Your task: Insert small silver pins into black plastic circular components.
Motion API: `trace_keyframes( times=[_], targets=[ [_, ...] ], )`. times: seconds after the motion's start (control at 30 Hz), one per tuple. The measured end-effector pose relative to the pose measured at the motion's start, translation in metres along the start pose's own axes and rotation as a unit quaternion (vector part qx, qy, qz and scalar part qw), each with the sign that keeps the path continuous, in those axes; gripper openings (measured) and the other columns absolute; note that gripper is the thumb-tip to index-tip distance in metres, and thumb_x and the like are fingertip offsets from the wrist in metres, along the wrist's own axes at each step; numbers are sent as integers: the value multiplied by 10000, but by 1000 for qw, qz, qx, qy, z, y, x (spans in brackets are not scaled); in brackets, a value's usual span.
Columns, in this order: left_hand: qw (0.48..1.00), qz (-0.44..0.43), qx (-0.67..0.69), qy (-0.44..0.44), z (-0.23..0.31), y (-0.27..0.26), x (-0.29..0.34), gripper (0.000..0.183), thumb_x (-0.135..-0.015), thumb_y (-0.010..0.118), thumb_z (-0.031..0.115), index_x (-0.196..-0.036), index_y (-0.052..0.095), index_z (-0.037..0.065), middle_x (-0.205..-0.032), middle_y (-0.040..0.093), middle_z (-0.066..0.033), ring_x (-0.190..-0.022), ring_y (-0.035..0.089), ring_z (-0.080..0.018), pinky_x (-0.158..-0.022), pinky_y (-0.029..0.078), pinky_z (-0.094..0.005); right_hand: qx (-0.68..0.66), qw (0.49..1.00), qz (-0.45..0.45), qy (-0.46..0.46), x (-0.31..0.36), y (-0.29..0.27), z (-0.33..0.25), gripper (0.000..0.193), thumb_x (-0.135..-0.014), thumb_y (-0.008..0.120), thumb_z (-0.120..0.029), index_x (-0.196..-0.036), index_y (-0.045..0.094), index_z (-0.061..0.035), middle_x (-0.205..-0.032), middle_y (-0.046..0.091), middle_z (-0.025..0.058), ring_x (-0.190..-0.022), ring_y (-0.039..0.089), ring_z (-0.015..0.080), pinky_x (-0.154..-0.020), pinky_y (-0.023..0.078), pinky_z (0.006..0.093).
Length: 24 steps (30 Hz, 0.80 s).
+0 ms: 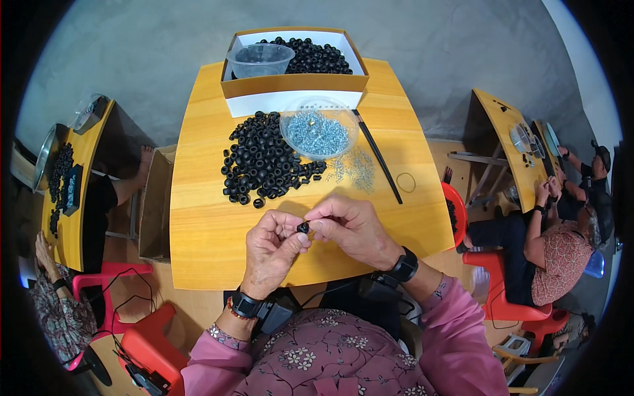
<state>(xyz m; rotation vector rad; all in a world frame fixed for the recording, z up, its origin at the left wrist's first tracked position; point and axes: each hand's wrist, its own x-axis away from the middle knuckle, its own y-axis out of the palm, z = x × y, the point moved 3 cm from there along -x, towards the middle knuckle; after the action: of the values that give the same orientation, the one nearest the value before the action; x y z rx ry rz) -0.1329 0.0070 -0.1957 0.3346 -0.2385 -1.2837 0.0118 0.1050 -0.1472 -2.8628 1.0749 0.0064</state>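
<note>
Over the table (409, 241), the left hand (269, 249) pinches one black bead (303, 227) between thumb and fingers, firmly enough by the look of it. The right hand (356, 235) brings thumb and forefinger to the bead's right side; I cannot tell whether they hold anything. A steady left pinch, with the right hand making the small movements, seems best. Just beyond lie loose beads (261, 158); right of them, clear bits (355, 167) sit near a bowl (352, 119), so low, careful hands should avoid scattering them.
</note>
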Motion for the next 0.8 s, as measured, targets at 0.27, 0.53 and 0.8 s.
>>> trace_keyframes(
  times=[0.27, 0.53, 0.8],
  targets=[
    [1000, 3, -1, -3, 2, 1, 0, 182, -923, 662, -54, -1072, 566, -16, -937, 692, -98, -784, 690, -134, -713, 578, -262, 30, 999, 7, -35, -1, 1, 0, 96, -940, 657, -48, -1006, 667, 20, -868, 662, 77, -763, 659, 124, -690, 535, 272],
    [1000, 8, -2, -6, 1, -1, 0, 179, -914, 678, -52, -1049, 568, -14, -909, 699, -97, -772, 694, -138, -713, 584, -268, 146, 981, 3, -128, -3, 2, -9, 54, -919, 661, -48, -955, 682, -14, -802, 678, 91, -729, 668, 177, -660, 522, 305],
    [1000, 6, 0, -7, 2, -1, 1, 172, -909, 680, -60, -1035, 574, -14, -911, 704, -98, -759, 693, -137, -704, 586, -266, 186, 969, -9, -163, -3, 6, -11, 57, -908, 664, -39, -958, 684, -19, -809, 687, 96, -734, 678, 193, -654, 527, 321]
  ],
)
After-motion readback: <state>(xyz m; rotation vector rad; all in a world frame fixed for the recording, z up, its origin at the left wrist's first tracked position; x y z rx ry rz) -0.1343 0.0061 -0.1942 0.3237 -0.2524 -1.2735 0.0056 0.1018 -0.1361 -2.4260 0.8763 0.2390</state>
